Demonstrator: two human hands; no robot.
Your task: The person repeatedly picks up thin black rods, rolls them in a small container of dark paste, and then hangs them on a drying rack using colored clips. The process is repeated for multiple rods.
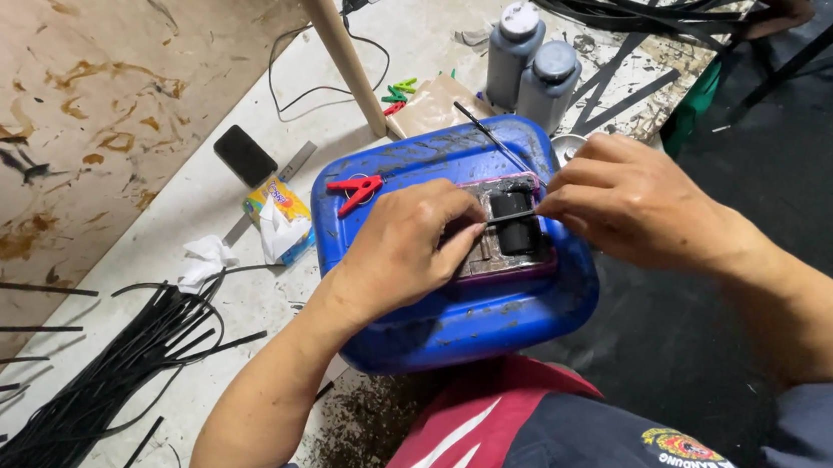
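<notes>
Stained floor; blue jerrycan bears tray holding black roller.

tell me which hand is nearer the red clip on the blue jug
Left. The left hand lies just right of and below the red clip on the blue jug, nearly touching it. The right hand is farther right, past the black roll.

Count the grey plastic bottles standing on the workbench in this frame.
2. One grey bottle with a white cap stands behind the blue jerrycan; the second, grey-capped bottle stands touching it on the right. Others may be hidden beyond the frame.
</notes>
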